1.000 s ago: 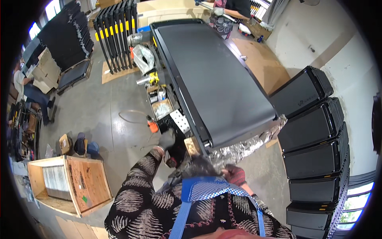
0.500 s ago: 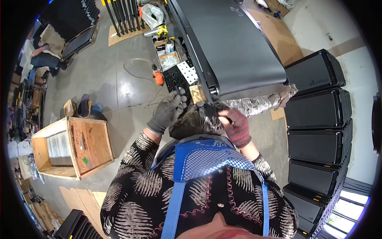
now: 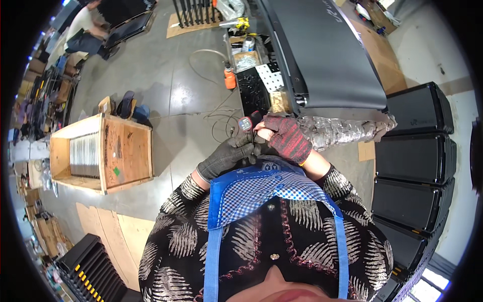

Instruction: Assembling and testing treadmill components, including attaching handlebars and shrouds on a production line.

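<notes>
My right hand, in a red-and-black knit glove with bare fingertips, is closed round a small black power driver with a round, red-rimmed end. My left hand, in a dark grey glove, is at the driver's lower side with its fingers drawn together. What those fingers pinch is too small and dark to make out. Both hands are close together above my blue checked apron. Just beyond them is the near end of a treadmill-like deck with a black belt.
Left of the deck, a parts tray holds black screws, near an orange-handled air tool with a hose. A wooden crate with metal plates stands left. Black units are stacked at right. A person crouches far left.
Both hands have come together nearer my body. The left has left the screw tray, and the driver now shows in the right. My view has shifted left; the deck sits further right.
</notes>
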Motion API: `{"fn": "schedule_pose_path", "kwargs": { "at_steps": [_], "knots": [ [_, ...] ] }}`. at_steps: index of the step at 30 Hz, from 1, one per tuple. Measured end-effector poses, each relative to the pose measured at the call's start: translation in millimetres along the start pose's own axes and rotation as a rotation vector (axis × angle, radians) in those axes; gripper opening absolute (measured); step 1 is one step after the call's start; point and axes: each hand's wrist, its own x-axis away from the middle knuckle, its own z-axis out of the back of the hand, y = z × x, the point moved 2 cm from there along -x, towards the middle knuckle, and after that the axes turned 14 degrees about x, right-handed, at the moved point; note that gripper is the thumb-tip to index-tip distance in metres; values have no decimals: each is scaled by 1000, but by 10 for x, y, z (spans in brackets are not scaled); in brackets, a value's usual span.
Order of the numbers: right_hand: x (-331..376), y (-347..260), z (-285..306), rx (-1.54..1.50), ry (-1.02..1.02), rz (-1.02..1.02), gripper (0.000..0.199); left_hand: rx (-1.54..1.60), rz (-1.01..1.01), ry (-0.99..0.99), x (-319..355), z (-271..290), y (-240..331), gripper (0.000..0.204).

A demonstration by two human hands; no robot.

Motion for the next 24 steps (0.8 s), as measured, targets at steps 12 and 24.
{"fn": "schedule_pose_path", "kwargs": {
  "at_steps": [12,24],
  "knots": [
    [-414,-235,-146,349,-25,408,14,418,-144,310,360,75,133,27],
    [-2064,207,-203,909,-253,433,18,575,-111,492,465,573,-59,33]
  ]
}}
